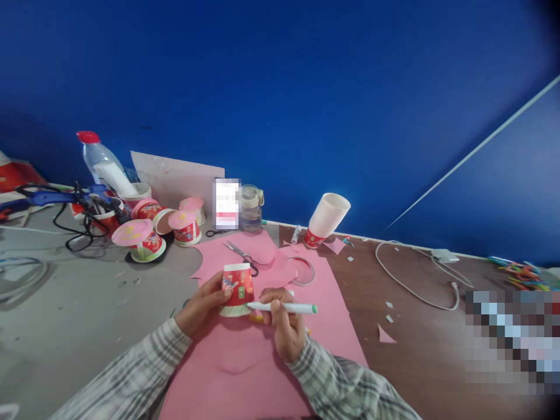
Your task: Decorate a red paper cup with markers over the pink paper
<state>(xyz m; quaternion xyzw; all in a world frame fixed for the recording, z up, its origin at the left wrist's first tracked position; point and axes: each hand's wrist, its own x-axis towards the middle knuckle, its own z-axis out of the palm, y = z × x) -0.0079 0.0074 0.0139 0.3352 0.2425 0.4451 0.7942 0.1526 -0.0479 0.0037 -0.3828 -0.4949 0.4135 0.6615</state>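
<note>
My left hand (203,306) grips a short red printed paper cup (238,286) from its left side, the wide white rim facing down. Green strokes show along the cup's lower white edge. Pinched in my right hand (286,324) is a white marker with a green end (297,307); its tip touches or nearly touches the cup near the green band. Both hands are above pink paper (245,379). Just behind the cup lie scissors (240,255) with dark handles and a roll of tape (304,271). An orange-yellow pen is partly hidden by my right hand.
Decorated red cups with pink discs (186,226) stand at the left, near a clear bottle (98,154) and a blue tool with a black cord (56,198). A lidded jar (251,209) and stacked paper cups (328,217) stand behind. A white cable (406,297) lies right.
</note>
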